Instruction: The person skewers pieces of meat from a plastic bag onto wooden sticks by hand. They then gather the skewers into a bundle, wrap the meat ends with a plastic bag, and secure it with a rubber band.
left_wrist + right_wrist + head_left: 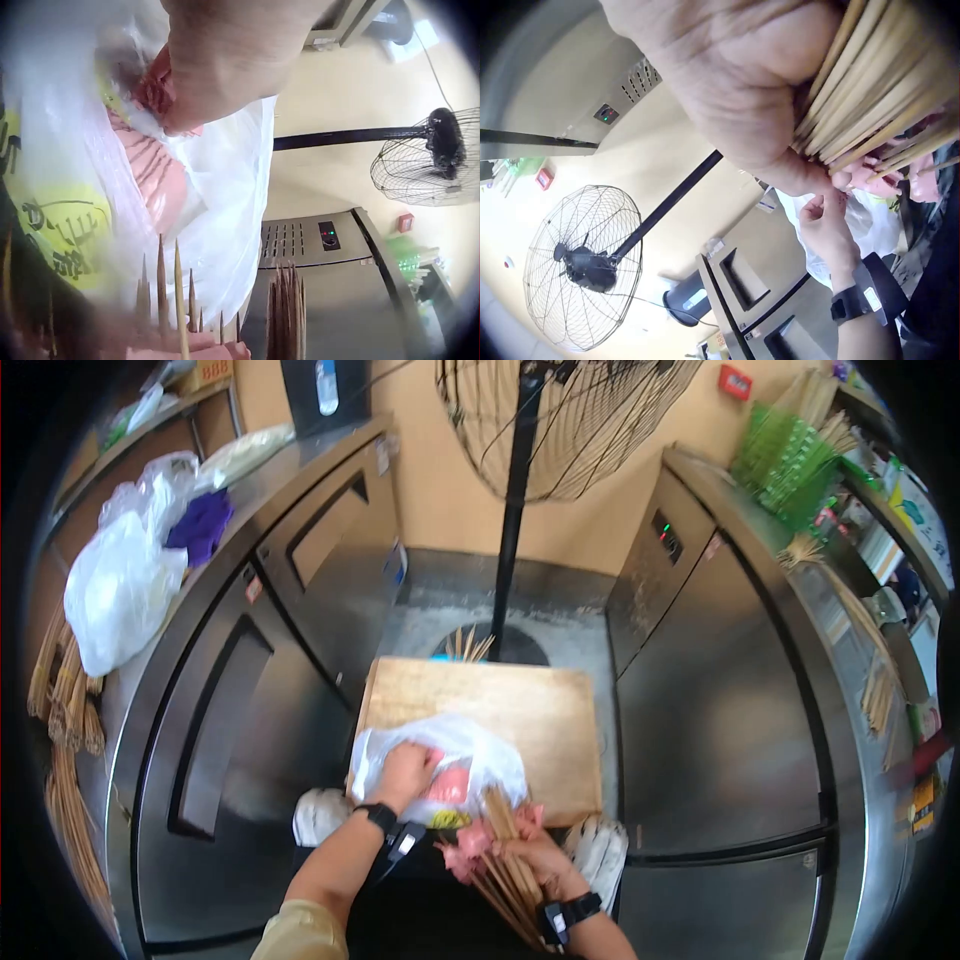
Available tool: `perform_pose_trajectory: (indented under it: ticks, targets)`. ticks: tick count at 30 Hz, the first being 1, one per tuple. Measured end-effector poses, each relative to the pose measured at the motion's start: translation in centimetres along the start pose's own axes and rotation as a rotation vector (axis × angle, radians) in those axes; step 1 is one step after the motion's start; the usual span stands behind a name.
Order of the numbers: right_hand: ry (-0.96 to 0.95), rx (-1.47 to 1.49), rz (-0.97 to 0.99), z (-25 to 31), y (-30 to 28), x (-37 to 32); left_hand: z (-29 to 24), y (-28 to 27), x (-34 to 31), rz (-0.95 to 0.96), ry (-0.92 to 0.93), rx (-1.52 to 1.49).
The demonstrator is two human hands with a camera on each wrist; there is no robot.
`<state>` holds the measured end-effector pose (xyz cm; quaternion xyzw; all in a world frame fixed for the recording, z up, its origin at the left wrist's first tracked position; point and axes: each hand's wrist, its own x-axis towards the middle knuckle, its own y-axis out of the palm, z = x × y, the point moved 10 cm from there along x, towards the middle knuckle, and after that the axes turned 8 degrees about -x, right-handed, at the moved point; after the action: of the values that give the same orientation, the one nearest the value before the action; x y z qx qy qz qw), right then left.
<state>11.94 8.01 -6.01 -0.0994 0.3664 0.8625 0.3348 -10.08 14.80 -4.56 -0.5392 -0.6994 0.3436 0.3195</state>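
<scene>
Left hand [405,770] is inside the mouth of the white plastic bag [490,745] on the wooden board [530,695]. Its fingers are curled and pinch the pink meat [165,184]. Right hand [548,857] lies just beside it, nearer the body, fingers wrapped round a bundle of skewers [508,830]. The bundle's long axis runs from the right wrist toward the bag, points at the bag's near edge. The left hand is nearer the meat.

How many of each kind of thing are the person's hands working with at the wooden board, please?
Wooden board: 1
Plastic bag: 1, holding meat, pieces uncountable
Skewer bundle: 1
Hands: 2, left hand pinching meat, right hand gripping the bundle
Total: 5
</scene>
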Motion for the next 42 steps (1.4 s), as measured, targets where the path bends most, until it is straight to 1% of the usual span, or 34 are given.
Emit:
perform_pose_trajectory:
  ticks: [1, 2, 3, 4, 5, 6, 7, 8, 10, 12, 14, 15, 17, 18, 19, 20, 21, 22, 24, 27, 30, 33, 36, 38, 42]
  targets:
    - [0.006, 0.024, 0.014, -0.7, -0.4, 0.4, -0.1, -0.2, -0.2, -0.025, 0.052, 0.006]
    - [0.03, 0.026, 0.021, -0.6, -0.1, 0.1, -0.8, -1.0, -0.4, -0.048, 0.049, -0.039]
    - [0.05, 0.027, 0.034, -0.2, 0.7, -0.5, -1.0, -1.0, -0.6, -0.077, 0.09, -0.052]
    - [0.062, 0.022, 0.045, 0.5, 1.4, -0.9, -1.5, -1.1, -0.8, -0.071, 0.106, 0.017]
    - [0.022, -0.039, 0.034, 1.0, 1.4, -1.0, -1.4, -0.9, -0.9, -0.104, 0.11, 0.015]
    - [-0.026, -0.103, 0.023, 1.1, 1.1, -0.9, -2.4, -1.3, -1.2, -0.118, 0.144, 0.044]
    - [-0.006, -0.094, 0.014, 0.1, 0.4, -0.6, -2.4, -1.4, -1.4, -0.156, 0.14, 0.037]
    - [-0.026, -0.063, 0.016, -0.1, 0.2, -0.4, -1.7, -1.0, -1.5, -0.191, 0.139, 0.031]
    - [0.015, -0.1, -0.034, 0.3, 0.2, -0.6, -2.1, -2.1, -1.7, -0.241, 0.123, -0.021]
    - [0.0, -0.106, -0.02, 0.3, -0.2, -0.1, -0.3, -2.6, -1.0, -0.258, 0.007, -0.229]
    - [-0.012, -0.088, -0.006, -1.6, -1.2, 0.4, 3.0, -1.7, -1.6, -0.257, -0.117, -0.409]
    - [-0.007, -0.075, 0.03, -0.9, 0.0, -0.1, 4.5, -1.4, -1.9, -0.257, -0.178, -0.485]
    - [-0.057, -0.141, 0.02, 0.4, 0.4, -0.4, 5.9, -0.8, -2.4, -0.23, -0.161, -0.722]
    - [-0.029, -0.067, 0.008, 0.4, 0.5, -0.6, 7.1, 0.9, -2.4, -0.17, -0.204, -0.929]
    - [-0.069, -0.121, 0.034, 0.3, 0.5, -0.1, 5.5, 0.2, -3.1, -0.118, -0.233, -1.076]
    - [-0.073, -0.099, 0.04, 0.9, 1.1, -0.4, 2.9, -0.4, -3.8, -0.058, -0.298, -1.302]
    - [-0.046, -0.088, -0.009, 0.8, 0.7, -0.4, 2.9, 0.0, -3.8, -0.014, -0.295, -1.254]
    - [-0.047, -0.085, 0.013, 1.1, 1.1, -0.5, 2.0, 0.0, -4.1, 0.031, -0.31, -1.272]
    - [-0.006, -0.103, -0.027, 1.0, 0.9, -0.6, -0.8, -0.5, -4.3, 0.125, -0.308, -1.315]
    - [-0.008, -0.12, -0.003, 0.7, 0.5, -0.4, -1.3, 0.8, -4.1, 0.166, -0.253, -1.178]
    - [-0.032, -0.117, 0.013, 0.7, 0.6, -0.4, -1.3, 1.3, -4.0, 0.19, -0.307, -1.181]
    - [-0.034, -0.127, 0.032, 0.5, 0.3, -0.2, -1.3, 1.4, -3.7, 0.17, -0.206, -1.12]
    - [-0.07, -0.143, 0.032, 0.3, 0.1, 0.1, -2.7, 1.7, -3.7, 0.189, -0.144, -1.124]
    - [-0.053, -0.156, 0.006, 0.6, 0.1, -0.2, -2.6, 1.8, -3.7, 0.194, -0.149, -1.078]
    - [-0.033, -0.184, 0.007, 0.7, 0.4, -0.2, -3.3, 2.0, -3.8, 0.225, -0.145, -1.078]
